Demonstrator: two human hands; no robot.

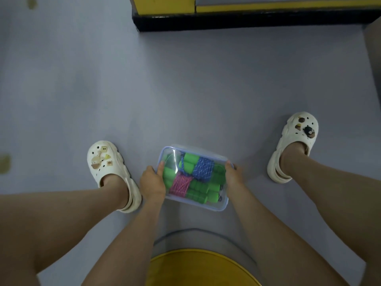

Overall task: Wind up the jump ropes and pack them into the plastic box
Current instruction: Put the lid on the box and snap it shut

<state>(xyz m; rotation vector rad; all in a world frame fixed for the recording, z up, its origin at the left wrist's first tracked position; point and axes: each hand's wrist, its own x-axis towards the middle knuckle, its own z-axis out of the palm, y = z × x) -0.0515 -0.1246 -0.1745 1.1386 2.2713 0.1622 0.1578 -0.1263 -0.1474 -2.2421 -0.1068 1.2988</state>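
The grey floor (185,83) fills most of the view, with a yellow and black cabinet base (247,15) along its far edge; nearest the camera sits the rounded yellow seat (198,267) of a stool, between the person's bare legs; each foot wears a cream clog with small charms on its top, the left clog (111,172) planted to the left of the box and the right clog (292,145) further out and further forward on the right.

Between the feet, low over the floor, is the clear plastic box (221,204), its transparent lid (175,151) in place on top with a pale blue rim; whether the box rests on the floor or is lifted just off it cannot be told; through the lid show the wound jump ropes, a blue coil (203,169) toward the far right, a pink coil (181,184) nearer the left, and green foam handles (198,190) packed around both.

The left hand (152,182) clasps the left short side of the box, thumb up on the lid's edge and fingers curled down around the wall; the right hand (233,172) grips the right side the same way, thumb on the lid near the far corner; both hands are narrowly closed onto the box, pressing it between them.
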